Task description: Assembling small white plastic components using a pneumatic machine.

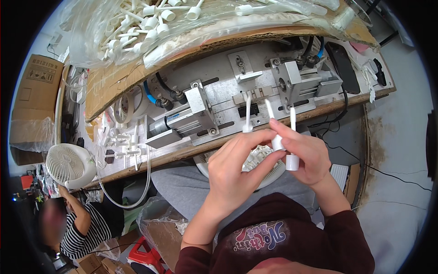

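My left hand (232, 171) is closed with a white applicator cap (247, 116) sticking up from its fingers, thin stem upward. Between both hands' fingertips stands a middle cap (277, 143), its stem tilted a little left; both hands touch it. My right hand (315, 157) is closed around another white cap (292, 162), whose stem points up past the fingers. Just beyond the hands lies a metal fixture (221, 107) with a small slotted block (260, 92) at its middle. Under my hands, a white basket (275, 176) of small white parts is partly hidden.
Two air cylinders (175, 121) (303, 82) face each other on the bench. Behind them a cardboard tray (105, 93) bears many loose caps (162, 28). A black phone (343, 68) lies at right; a white fan (68, 164) stands left, near another person (89, 233).
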